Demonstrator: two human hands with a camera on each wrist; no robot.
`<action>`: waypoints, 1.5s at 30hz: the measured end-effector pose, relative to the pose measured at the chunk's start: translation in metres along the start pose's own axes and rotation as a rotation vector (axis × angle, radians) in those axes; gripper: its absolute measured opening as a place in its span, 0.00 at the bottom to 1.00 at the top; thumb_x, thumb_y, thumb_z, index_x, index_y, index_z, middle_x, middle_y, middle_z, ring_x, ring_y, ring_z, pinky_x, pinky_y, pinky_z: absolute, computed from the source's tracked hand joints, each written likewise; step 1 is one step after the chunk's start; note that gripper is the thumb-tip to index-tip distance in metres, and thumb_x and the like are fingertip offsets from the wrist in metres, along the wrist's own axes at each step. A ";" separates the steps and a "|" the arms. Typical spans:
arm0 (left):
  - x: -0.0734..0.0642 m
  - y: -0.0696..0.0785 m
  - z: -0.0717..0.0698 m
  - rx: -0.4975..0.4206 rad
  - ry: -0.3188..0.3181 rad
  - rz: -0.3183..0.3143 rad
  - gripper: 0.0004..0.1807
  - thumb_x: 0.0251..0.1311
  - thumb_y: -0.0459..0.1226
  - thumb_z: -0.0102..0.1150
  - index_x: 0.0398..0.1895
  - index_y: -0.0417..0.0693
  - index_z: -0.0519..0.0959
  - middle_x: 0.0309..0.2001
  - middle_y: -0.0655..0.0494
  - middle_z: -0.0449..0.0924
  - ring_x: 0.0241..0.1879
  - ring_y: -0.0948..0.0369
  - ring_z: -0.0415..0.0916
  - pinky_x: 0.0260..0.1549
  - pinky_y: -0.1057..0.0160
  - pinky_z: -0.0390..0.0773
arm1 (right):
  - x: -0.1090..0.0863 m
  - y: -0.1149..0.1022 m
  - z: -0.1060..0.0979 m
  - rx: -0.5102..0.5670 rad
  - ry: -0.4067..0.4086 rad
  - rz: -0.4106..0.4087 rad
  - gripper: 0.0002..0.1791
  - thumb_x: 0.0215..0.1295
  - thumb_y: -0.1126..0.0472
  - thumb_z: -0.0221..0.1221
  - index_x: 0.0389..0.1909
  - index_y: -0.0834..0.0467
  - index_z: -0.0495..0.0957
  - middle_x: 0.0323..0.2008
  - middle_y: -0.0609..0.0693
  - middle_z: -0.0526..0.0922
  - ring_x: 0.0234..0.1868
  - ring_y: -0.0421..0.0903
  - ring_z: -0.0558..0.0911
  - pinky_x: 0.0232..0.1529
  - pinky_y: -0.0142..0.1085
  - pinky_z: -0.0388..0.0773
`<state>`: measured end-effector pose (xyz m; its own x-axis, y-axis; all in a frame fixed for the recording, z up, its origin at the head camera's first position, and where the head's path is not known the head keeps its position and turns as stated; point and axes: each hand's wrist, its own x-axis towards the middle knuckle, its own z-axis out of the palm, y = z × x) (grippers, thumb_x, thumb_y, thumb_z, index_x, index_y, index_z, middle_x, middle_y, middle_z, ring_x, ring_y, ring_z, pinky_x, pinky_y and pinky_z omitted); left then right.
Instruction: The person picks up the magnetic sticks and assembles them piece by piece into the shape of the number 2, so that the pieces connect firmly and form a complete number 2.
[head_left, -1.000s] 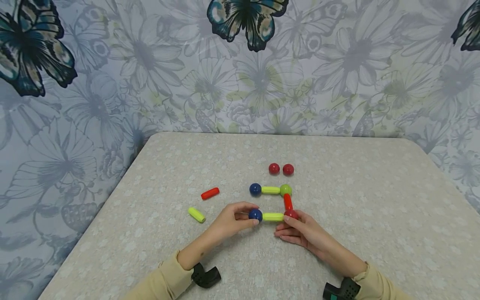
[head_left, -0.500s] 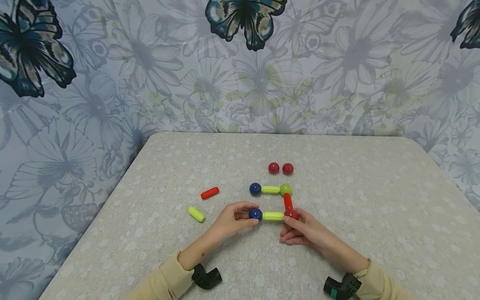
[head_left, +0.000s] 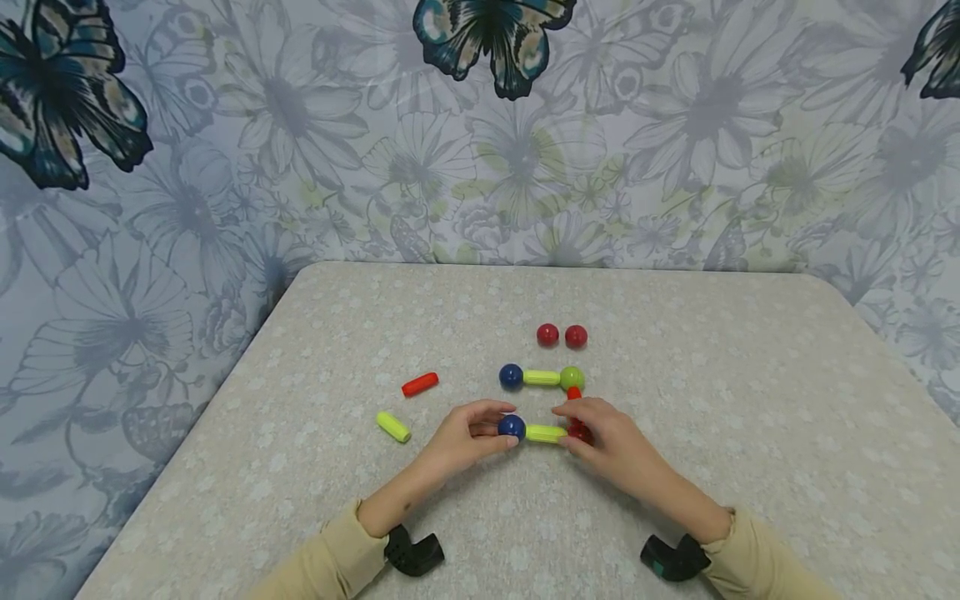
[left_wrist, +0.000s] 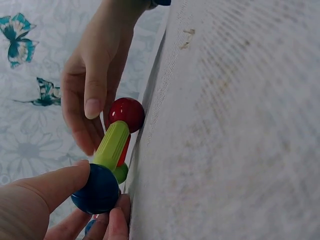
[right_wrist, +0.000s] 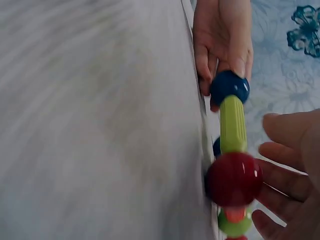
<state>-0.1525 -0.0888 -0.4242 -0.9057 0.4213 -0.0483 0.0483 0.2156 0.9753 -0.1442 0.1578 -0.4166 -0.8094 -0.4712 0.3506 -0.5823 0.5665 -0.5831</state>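
My left hand (head_left: 468,433) grips a dark blue ball (head_left: 512,428) between thumb and fingers. A ribbed yellow-green stick (head_left: 543,434) joins that ball to a red ball (right_wrist: 234,179). From the red ball a red stick (head_left: 573,393) runs back to a green ball (head_left: 572,378). Another yellow-green stick (head_left: 541,378) links the green ball to a second blue ball (head_left: 512,377), making a U shape. My right hand (head_left: 618,442) hovers over the red ball, partly hiding it in the head view. In the right wrist view its thumb and fingers are loosely spread beside that ball.
Two loose red balls (head_left: 562,336) lie behind the U shape. To the left are a loose red stick (head_left: 420,384) and a loose yellow-green stick (head_left: 393,427). The table (head_left: 712,358) has a patterned pale cover and meets a flowered wall (head_left: 480,183) at the back.
My right hand has let go of the red ball and turned palm down over it, its fingers now reaching across the red stick. The left hand keeps its hold on the blue ball.
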 end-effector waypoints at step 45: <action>-0.035 0.020 -0.098 0.891 -0.059 0.149 0.06 0.49 0.33 0.70 0.31 0.49 0.82 0.30 0.64 0.76 0.30 0.63 0.74 0.32 0.61 0.76 | 0.023 -0.006 0.022 0.040 -0.113 -0.016 0.13 0.57 0.64 0.65 0.44 0.60 0.82 0.39 0.46 0.83 0.39 0.39 0.78 0.39 0.34 0.76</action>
<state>-0.1609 -0.1852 -0.3820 -0.8421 0.5385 0.0303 0.4937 0.7469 0.4454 -0.1578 0.1286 -0.4206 -0.7846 -0.5549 0.2764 -0.5901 0.5317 -0.6076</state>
